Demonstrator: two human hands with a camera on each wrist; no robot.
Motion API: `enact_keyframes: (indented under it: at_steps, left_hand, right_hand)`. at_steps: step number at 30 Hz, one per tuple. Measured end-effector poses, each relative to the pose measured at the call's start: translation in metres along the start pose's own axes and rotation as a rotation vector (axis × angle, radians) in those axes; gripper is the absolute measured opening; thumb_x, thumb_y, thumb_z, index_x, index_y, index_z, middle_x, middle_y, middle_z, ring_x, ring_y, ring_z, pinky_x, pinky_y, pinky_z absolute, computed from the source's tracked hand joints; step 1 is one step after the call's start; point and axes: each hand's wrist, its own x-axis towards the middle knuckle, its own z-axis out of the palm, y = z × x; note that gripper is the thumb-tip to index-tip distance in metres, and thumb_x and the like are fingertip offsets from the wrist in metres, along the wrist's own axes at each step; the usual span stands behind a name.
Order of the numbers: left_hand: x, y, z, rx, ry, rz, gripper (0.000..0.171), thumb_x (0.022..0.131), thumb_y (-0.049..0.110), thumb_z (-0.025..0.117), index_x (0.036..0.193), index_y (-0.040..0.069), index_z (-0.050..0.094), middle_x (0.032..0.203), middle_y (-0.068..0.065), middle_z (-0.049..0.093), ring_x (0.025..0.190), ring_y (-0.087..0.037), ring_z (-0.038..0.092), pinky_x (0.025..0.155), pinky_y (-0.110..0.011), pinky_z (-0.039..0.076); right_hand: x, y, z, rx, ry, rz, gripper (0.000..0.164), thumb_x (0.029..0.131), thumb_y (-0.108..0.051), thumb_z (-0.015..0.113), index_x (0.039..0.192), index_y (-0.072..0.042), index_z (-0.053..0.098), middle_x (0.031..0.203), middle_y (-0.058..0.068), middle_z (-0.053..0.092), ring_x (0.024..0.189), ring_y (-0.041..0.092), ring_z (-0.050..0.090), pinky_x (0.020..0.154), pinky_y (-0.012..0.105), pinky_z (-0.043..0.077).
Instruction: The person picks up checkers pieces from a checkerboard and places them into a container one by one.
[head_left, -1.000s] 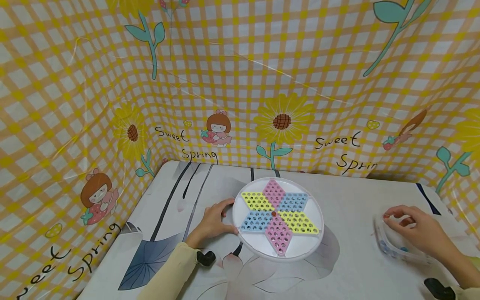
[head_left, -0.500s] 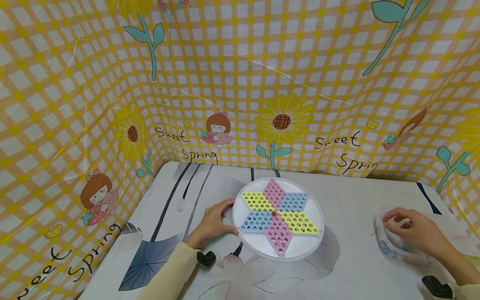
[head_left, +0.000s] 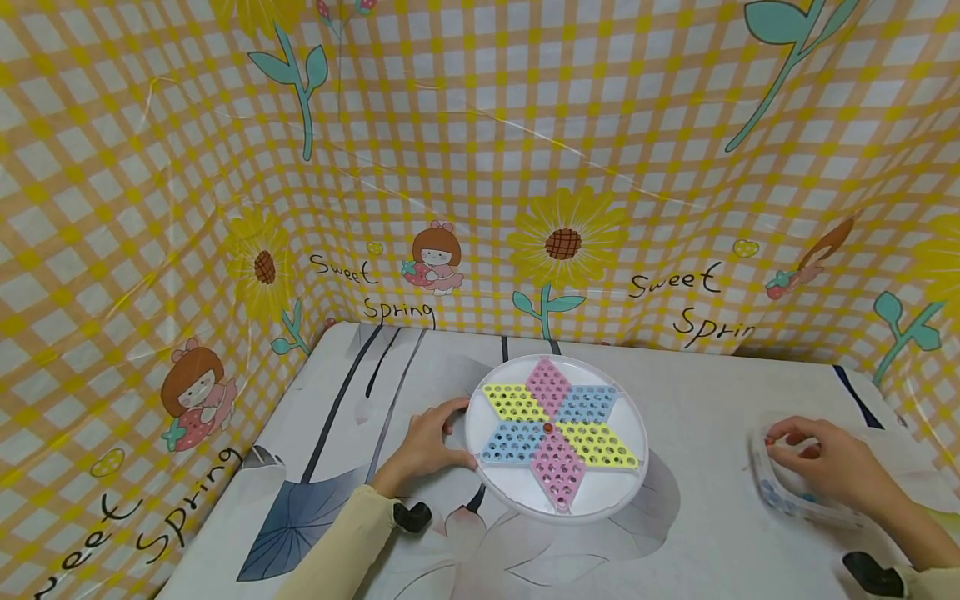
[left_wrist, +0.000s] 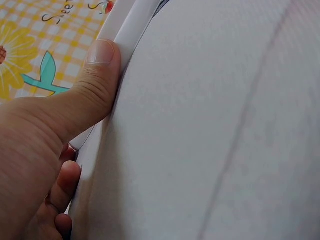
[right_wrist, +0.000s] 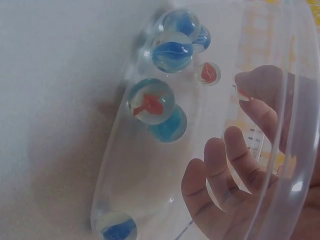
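A round white Chinese checkers board [head_left: 517, 490] with a pink, yellow and blue star lies on the table. One reddish marble [head_left: 548, 428] sits in its centre hole. My left hand [head_left: 424, 443] grips the board's left edge, its thumb [left_wrist: 100, 65] along the rim and the fingers partly hidden. At the right, my right hand [head_left: 840, 462] is over a clear plastic container [head_left: 757, 475]. Between thumb and index finger it pinches a small marble [right_wrist: 243, 95] with red and white in it, mostly covered by the fingertips. The other fingers are loosely bent.
Inside the container lie several glass marbles, among them a blue-swirled marble [right_wrist: 172, 52], a larger red-and-white marble [right_wrist: 152, 102] and a small red marble [right_wrist: 209, 74]. A checked cloth [head_left: 465, 167] hangs behind and to the left of the table [head_left: 705, 417].
My right hand has dipped slightly at the container, fingertips now a little lower behind its rim. The left hand and the board have stayed in place.
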Motion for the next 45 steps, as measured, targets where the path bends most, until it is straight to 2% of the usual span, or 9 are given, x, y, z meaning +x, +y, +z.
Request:
enact_keyframes:
  at_steps: [10,31,37,40,45]
  left_hand:
    - [0.001,-0.001,0.000,-0.008,-0.001,0.001,0.097,0.066,0.038,0.098,0.149,0.018,0.051,0.090,0.003,0.050,0.084,-0.015,0.044,0.086,-0.042,0.026]
    - [0.001,-0.002,0.000,0.000,-0.006,0.014,0.097,0.067,0.038,0.097,0.149,0.017,0.051,0.089,0.003,0.049,0.083,-0.015,0.043,0.086,-0.042,0.025]
    - [0.000,-0.001,0.000,-0.002,-0.005,0.013,0.097,0.067,0.038,0.097,0.149,0.017,0.051,0.089,0.003,0.049,0.083,-0.015,0.043,0.087,-0.042,0.026]
    - [0.000,-0.001,0.000,-0.002,-0.006,0.011,0.097,0.067,0.038,0.097,0.149,0.017,0.051,0.089,0.003,0.049,0.084,-0.015,0.043,0.086,-0.042,0.025]
    - [0.000,0.000,-0.001,-0.006,-0.009,0.009,0.097,0.067,0.038,0.097,0.150,0.017,0.050,0.089,0.002,0.049,0.083,-0.016,0.043,0.085,-0.042,0.025]
  right_hand:
    - [-0.001,-0.002,-0.003,-0.010,0.020,0.009,0.044,0.096,-0.035,0.074,0.123,-0.001,0.065,0.105,0.023,0.064,0.084,0.031,0.062,0.062,0.036,0.045]
    - [-0.003,-0.008,-0.004,-0.006,0.039,-0.014,0.040,0.096,-0.029,0.075,0.122,0.001,0.066,0.098,0.015,0.067,0.080,0.024,0.060,0.061,0.033,0.045]
    - [-0.004,-0.010,-0.004,-0.016,0.130,-0.092,0.032,0.091,-0.021,0.080,0.114,-0.002,0.069,0.094,0.013,0.067,0.071,0.011,0.058,0.057,0.028,0.044]
    - [-0.003,-0.012,-0.006,-0.016,0.163,-0.134,0.029,0.089,-0.019,0.082,0.111,-0.003,0.071,0.094,0.015,0.068,0.070,0.009,0.057,0.056,0.026,0.043]
    - [0.000,-0.019,-0.014,-0.028,0.140,-0.132,0.031,0.090,-0.023,0.081,0.113,-0.005,0.071,0.097,0.017,0.069,0.075,0.020,0.062,0.058,0.030,0.045]
